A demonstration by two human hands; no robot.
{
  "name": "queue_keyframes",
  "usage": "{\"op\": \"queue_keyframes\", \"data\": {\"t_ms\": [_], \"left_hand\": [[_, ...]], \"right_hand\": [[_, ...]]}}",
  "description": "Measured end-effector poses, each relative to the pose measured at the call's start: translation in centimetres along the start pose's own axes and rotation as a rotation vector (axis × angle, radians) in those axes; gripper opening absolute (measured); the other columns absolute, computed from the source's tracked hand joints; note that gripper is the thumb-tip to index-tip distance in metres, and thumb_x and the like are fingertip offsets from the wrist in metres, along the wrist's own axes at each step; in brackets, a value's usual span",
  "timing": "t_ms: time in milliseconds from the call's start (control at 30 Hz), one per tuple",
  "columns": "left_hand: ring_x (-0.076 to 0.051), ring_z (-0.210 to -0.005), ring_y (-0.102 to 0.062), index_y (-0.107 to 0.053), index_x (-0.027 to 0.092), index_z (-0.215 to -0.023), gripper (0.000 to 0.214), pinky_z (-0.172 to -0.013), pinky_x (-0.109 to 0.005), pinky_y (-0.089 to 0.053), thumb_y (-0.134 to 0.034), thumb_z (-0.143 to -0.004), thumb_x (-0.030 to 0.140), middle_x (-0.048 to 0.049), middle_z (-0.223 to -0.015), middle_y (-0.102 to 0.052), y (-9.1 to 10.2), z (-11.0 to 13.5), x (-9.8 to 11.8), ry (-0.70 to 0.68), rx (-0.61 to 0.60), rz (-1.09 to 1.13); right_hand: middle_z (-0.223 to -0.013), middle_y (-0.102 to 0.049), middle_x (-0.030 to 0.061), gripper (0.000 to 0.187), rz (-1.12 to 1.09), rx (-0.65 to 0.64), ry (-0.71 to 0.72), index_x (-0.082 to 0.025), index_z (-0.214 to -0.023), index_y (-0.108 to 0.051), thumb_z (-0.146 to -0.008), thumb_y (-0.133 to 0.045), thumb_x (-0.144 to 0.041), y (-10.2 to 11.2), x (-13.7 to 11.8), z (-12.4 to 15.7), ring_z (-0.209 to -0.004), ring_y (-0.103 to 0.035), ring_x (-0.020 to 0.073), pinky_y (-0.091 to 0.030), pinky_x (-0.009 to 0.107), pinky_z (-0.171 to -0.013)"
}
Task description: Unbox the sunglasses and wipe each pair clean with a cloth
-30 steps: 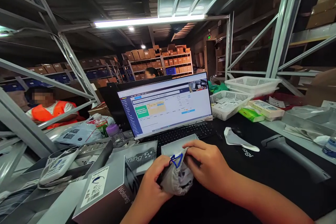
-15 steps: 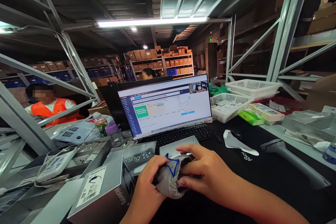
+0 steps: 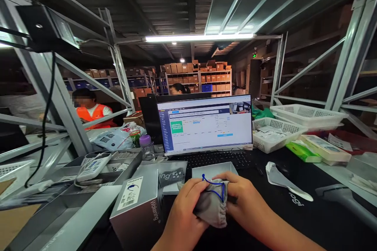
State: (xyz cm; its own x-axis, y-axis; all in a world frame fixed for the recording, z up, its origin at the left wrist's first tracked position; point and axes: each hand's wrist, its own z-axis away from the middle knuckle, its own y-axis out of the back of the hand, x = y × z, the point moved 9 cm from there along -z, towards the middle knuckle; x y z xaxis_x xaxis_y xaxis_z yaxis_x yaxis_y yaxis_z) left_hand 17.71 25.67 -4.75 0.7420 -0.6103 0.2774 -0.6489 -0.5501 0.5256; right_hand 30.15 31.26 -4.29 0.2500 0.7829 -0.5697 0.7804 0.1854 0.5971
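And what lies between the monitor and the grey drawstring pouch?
In the head view, the black keyboard lies just in front of the monitor; then comes a pale grey box, nearer the grey drawstring pouch.

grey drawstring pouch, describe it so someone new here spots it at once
Start at the lit monitor and come nearer, past the black keyboard. Between the left hand and right hand is the soft grey pouch. Its bright blue cord sets it apart from the grey box nearby.
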Motion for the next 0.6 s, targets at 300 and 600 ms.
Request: {"op": "queue_keyframes", "data": {"t_ms": [300,600], "left_hand": [[-0.032,-0.138,-0.044,-0.031,0.025,-0.15,0.086,-0.116,-0.048,-0.033,-0.065,-0.082,0.065,-0.0158,-0.154,-0.038,-1.1,2.0,-5.2,0.459,0.163,0.518],[-0.029,-0.115,-0.062,-0.07,0.016,-0.113,0.059,-0.095,-0.036,-0.048,-0.072,-0.077,0.063,-0.0112,-0.112,-0.072,-4.4,2.8,-6.1,0.85,0.121,1.028]], "right_hand": [[-0.107,-0.076,0.0094,0.023,-0.101,0.302,-0.113,-0.023,-0.094,-0.082,-0.074,-0.071,-0.021,8.0,4.2,0.1,-0.098,-0.071,0.0304,-0.059,0.04,-0.086],[-0.101,-0.078,0.0085,0.032,-0.273,0.182,-0.269,-0.025,-0.094,-0.081,-0.062,-0.082,-0.027,6.1,6.4,-0.5,-0.093,-0.071,0.035,-0.061,0.04,-0.079]]}}
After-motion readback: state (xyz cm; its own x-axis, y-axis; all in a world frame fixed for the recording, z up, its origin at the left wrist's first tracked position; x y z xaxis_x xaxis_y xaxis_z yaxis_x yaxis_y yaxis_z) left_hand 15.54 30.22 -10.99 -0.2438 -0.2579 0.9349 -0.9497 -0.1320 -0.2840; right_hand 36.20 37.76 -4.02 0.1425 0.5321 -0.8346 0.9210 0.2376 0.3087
